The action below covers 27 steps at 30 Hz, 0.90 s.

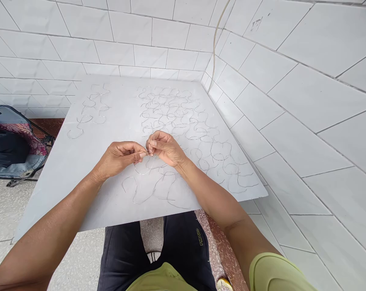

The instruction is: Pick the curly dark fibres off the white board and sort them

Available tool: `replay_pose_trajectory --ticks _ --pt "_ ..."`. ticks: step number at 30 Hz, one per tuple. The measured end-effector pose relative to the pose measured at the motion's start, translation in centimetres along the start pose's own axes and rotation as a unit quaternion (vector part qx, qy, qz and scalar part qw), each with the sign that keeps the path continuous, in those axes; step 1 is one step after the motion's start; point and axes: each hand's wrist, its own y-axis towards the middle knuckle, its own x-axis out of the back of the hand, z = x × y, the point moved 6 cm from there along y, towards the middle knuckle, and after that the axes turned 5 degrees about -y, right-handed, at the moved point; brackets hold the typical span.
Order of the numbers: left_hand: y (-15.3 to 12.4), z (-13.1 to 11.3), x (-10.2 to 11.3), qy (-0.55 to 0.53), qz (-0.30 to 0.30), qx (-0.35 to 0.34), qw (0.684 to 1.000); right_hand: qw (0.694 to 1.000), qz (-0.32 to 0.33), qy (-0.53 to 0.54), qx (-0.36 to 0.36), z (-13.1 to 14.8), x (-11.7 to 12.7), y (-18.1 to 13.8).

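My left hand (122,157) pinches a thin curved wire (144,173) between thumb and fingertips, over the middle of the white board. Close against it, my right hand (164,147) is closed at the fingertips on the same wire; the exact grip there is partly hidden. The wire's loop hangs just below both hands. Loose curved wires (136,190) lie on the board nearer to me. Many more bent wires (167,105) are spread in rows beyond and to the right of my hands.
The white board (58,178) has a smaller group of bent wires (90,105) at its far left. Tiled walls (307,97) stand behind and to the right, with a cable (214,44) in the corner. A folding chair (15,141) with a dark bag (7,147) is at left.
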Motion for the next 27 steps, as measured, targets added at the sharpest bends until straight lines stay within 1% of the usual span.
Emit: replay_pose_trajectory --ticks 4,9,12,14,16,20,24,27 --pt "0.1 0.1 -0.2 -0.012 0.012 0.011 1.000 1.000 0.017 0.025 -0.009 0.1 -0.3 0.0" --pt "0.1 0.0 -0.2 -0.014 0.019 0.022 0.999 0.999 -0.043 0.008 -0.005 0.1 0.3 0.1" --pt "0.1 -0.1 -0.2 -0.029 0.022 0.018 0.999 0.997 -0.073 -0.008 0.003 0.1 0.2 0.0" --pt "0.1 0.0 -0.2 -0.024 0.011 0.017 0.999 0.997 -0.074 -0.018 0.003 0.0 -0.1 0.0" --pt "0.0 0.3 0.1 -0.003 -0.011 0.022 1.000 0.997 -0.075 -0.024 -0.002 -0.1 -0.1 0.0" --pt "0.0 0.8 0.5 0.032 -0.046 0.045 0.997 0.994 -0.101 -0.037 -0.004 -0.1 0.6 0.1" --pt "0.1 1.0 0.5 0.044 -0.054 0.085 0.994 0.990 -0.121 -0.074 0.012 0.2 1.2 0.2" --pt "0.0 1.2 0.5 0.071 -0.056 0.120 0.989 0.978 -0.159 -0.133 0.005 0.1 1.5 0.1"
